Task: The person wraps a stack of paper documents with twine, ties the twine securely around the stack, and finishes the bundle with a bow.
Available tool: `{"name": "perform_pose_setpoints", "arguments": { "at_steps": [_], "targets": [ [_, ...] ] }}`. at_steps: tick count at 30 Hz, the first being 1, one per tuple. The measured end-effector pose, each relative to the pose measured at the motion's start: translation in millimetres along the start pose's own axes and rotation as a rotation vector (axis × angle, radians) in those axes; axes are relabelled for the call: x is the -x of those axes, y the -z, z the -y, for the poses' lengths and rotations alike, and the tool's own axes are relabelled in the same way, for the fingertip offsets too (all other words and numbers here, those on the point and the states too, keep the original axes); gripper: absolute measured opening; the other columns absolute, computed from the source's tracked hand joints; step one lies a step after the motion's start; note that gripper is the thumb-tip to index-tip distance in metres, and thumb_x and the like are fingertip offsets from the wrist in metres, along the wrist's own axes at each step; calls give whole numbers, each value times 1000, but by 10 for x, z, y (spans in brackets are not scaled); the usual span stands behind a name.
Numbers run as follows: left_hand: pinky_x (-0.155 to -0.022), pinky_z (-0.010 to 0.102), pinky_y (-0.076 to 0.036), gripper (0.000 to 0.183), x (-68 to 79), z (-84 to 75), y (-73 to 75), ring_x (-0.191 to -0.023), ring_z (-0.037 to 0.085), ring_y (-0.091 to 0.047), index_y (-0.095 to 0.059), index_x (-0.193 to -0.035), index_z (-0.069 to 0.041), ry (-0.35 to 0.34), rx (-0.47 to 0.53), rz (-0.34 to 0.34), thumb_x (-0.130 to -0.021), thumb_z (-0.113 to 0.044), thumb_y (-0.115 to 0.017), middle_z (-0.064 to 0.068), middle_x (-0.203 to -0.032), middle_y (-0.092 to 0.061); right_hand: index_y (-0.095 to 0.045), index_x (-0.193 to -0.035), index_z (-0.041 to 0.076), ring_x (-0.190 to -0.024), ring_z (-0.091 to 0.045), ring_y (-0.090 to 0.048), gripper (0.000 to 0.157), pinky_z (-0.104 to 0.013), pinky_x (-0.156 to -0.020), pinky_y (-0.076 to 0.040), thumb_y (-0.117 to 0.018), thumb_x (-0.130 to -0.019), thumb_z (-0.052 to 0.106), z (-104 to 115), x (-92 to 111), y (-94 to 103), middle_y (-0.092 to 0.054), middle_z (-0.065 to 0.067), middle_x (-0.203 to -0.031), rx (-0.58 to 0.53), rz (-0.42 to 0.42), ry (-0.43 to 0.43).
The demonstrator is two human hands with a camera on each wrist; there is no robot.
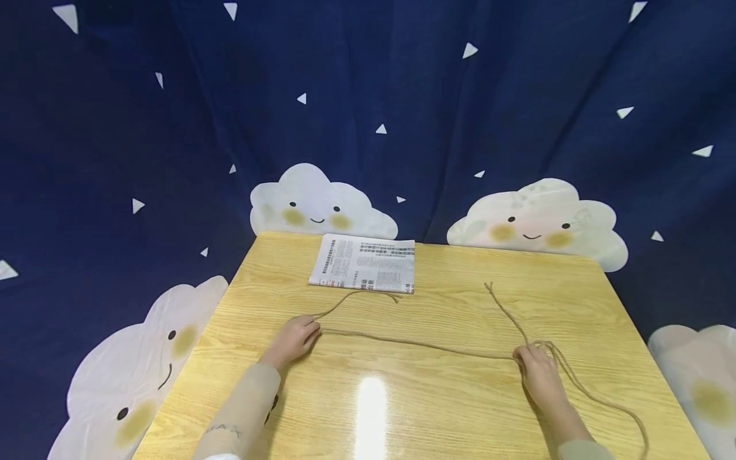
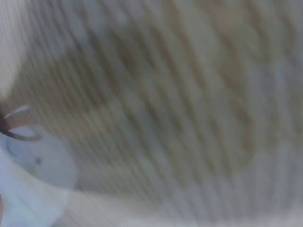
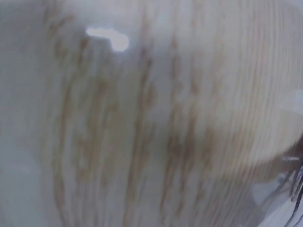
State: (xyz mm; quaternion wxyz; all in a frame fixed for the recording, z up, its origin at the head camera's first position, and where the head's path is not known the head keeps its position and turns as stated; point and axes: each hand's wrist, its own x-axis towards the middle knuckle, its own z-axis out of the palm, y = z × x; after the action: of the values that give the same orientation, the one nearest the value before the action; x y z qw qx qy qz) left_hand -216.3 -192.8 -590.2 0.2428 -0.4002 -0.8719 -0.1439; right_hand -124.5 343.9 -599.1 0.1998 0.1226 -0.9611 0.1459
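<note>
A thin tan rope [image 1: 414, 343] runs across the wooden table between the two hands. At the left, my left hand [image 1: 296, 338] pinches it, and a short end curves from there up toward the newspaper. My right hand [image 1: 540, 375] holds the rope at the right side, fingertips low over the wood. From the right hand one frayed end reaches up toward the back, while a looped length trails down to the table's right front. Both wrist views show mostly blurred wood grain, with the fingers out of sight.
A folded newspaper [image 1: 368, 263] lies at the back of the table [image 1: 448, 409], left of centre. Behind stands a dark blue curtain [image 1: 356, 76] with white triangles and smiling clouds. Light glares off the table's front middle.
</note>
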Motion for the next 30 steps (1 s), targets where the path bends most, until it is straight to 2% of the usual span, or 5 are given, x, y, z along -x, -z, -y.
{"name": "perform_pose_setpoints", "arguments": {
  "at_steps": [11, 17, 24, 30],
  "targets": [
    [-72, 38, -51, 7, 212, 166, 205, -73, 21, -58, -67, -82, -2, 247, -49, 50, -77, -4, -71, 4, -76, -59, -58, -90, 1, -75, -27, -53, 13, -48, -67, -45, -64, -79, -3, -6, -4, 19, -56, -9, -84, -6, 21, -31],
    [-69, 39, -51, 6, 275, 258, 198, -67, 24, -57, -68, -79, 0, 317, -124, 7, -77, -4, -71, 6, -72, -58, -57, -89, 2, -78, -29, -53, 14, -47, -65, -43, -64, -79, -3, -16, -19, 3, -56, -9, -84, -13, 4, -42],
    [-64, 39, -49, 5, 294, 315, 199, -62, 23, -54, -67, -75, 1, 409, -139, -13, -77, -2, -70, 6, -70, -55, -57, -89, 1, -77, -30, -54, 16, -48, -65, -45, -65, -77, -4, -34, -22, -8, -56, -10, -83, -7, -7, -35],
    [-66, 39, -51, 3, 277, 299, 188, -68, 25, -57, -68, -77, 1, 439, -170, -28, -77, -2, -69, 8, -73, -57, -58, -88, 3, -77, -31, -53, 14, -47, -62, -45, -65, -78, -3, -26, -36, -11, -56, -9, -83, -3, -7, -60]
  ]
}}
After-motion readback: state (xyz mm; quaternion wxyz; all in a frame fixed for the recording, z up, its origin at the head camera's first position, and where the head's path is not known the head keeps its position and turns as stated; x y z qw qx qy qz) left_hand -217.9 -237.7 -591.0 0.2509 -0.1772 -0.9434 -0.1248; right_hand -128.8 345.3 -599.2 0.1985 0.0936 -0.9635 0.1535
